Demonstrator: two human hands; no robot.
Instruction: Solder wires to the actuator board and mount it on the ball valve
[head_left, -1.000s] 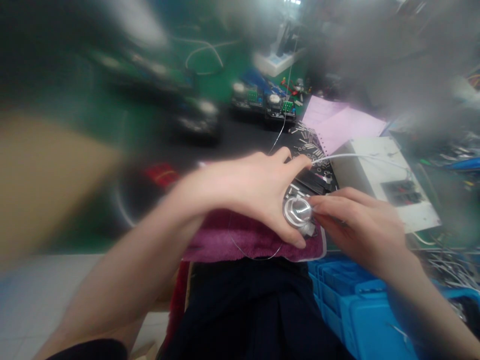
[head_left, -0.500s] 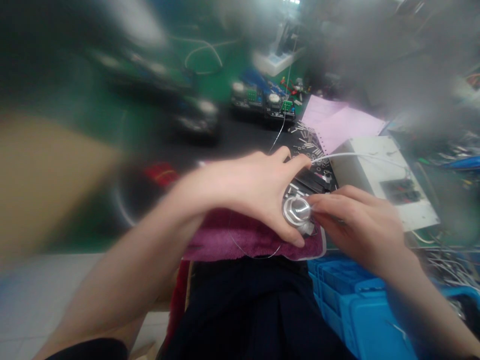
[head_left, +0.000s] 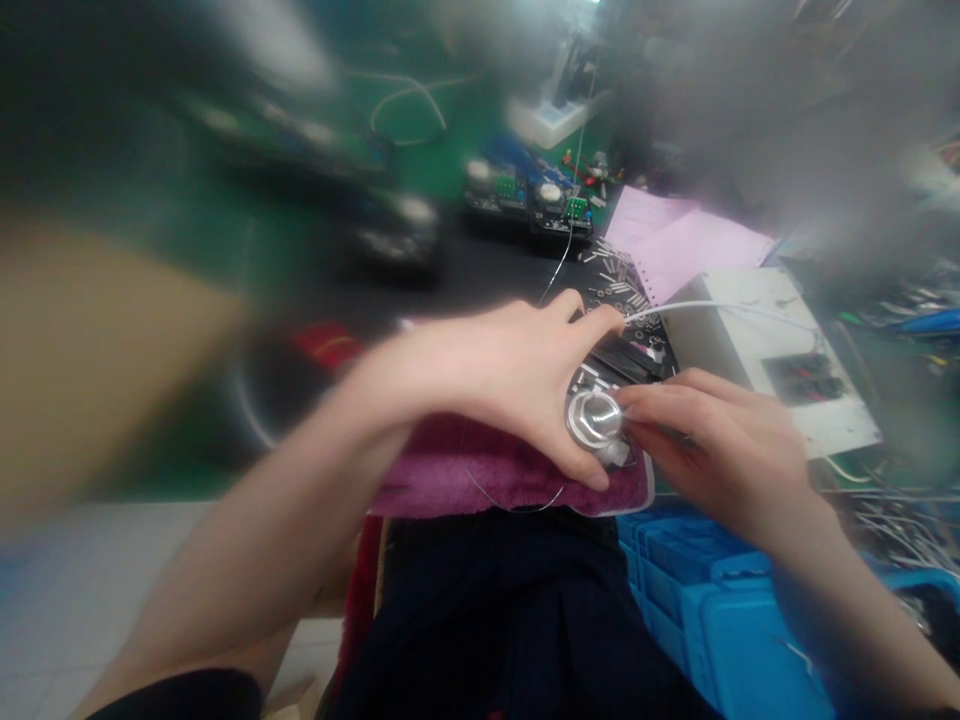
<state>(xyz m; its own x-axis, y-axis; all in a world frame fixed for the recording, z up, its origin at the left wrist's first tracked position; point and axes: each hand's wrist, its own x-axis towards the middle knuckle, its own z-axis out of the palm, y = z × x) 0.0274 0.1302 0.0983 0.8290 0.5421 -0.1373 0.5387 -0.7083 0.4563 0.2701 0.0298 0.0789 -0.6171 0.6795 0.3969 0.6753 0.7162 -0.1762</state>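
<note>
My left hand (head_left: 517, 375) curls round a small round silver metal part (head_left: 594, 418) resting over a magenta cloth (head_left: 487, 472); thumb below, fingers above it. My right hand (head_left: 712, 450) comes in from the right, its fingertips pinched against the same part's right side. A thin wire (head_left: 517, 500) loops over the cloth under my left hand. A white cable (head_left: 697, 308) runs from near my left fingertips toward the right.
A black tray (head_left: 626, 320) with several small screws and pins lies just behind the hands. A white box (head_left: 757, 360) and pink papers (head_left: 675, 245) sit to the right, circuit boards (head_left: 525, 200) behind. Blue plastic crates (head_left: 720, 620) stand at lower right.
Both hands stay on the silver part; the view has shifted only slightly.
</note>
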